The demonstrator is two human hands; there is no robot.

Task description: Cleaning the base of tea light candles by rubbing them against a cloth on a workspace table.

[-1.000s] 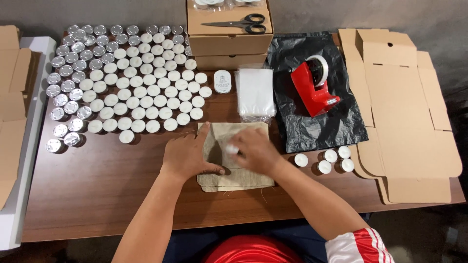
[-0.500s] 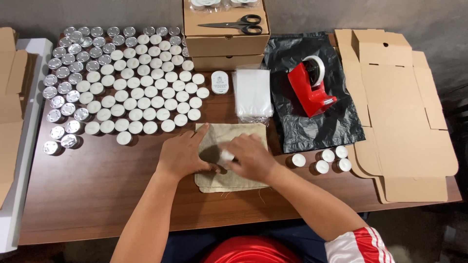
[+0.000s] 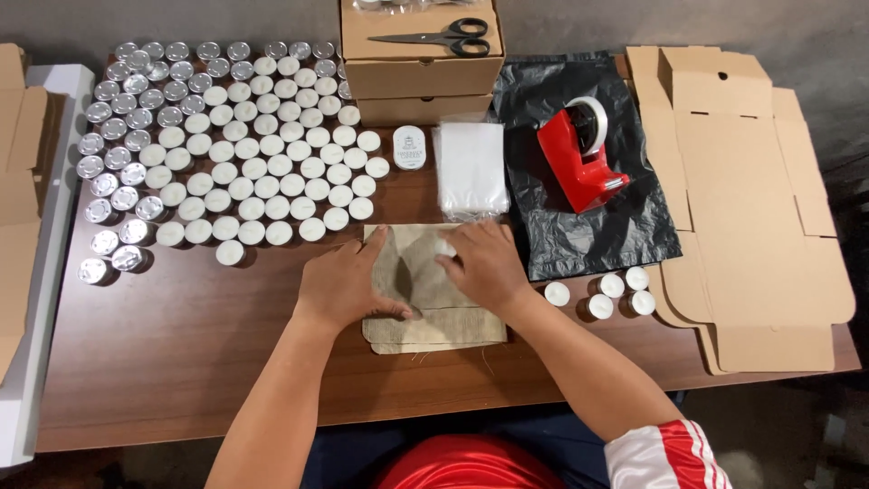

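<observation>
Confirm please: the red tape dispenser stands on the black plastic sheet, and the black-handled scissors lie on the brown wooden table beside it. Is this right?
Not quite. The black-handled scissors lie on top of the stacked brown cardboard boxes, not on the brown wooden table. The red tape dispenser does stand on the black plastic sheet. The head view shows this.

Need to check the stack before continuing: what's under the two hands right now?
Beige burlap pouches lie stacked on the wooden table. The left hand presses the top one; the right hand holds a small white candle. Pouch count is hidden.
</observation>
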